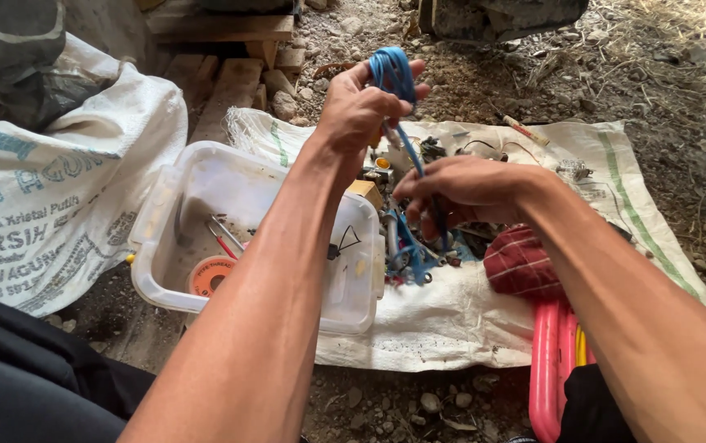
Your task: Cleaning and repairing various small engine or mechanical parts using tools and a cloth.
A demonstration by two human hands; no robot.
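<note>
My left hand (361, 105) is raised over the ground and grips a coil of blue cable (391, 72) wound around its fingers. The cable runs down from that coil to my right hand (464, 190), which pinches it just above a heap of small parts and wire (419, 246). The heap lies on a white woven sack (451, 324) spread on the dirt. A dark red checked cloth (521, 264) sits right under my right wrist.
A translucent plastic tub (353, 308) at the left holds an orange tape roll (209, 275) and thin tools. A printed white sack (58, 213) lies further left. Pink plastic piece (551, 369) at the lower right. Wooden planks (234, 86) and stones behind.
</note>
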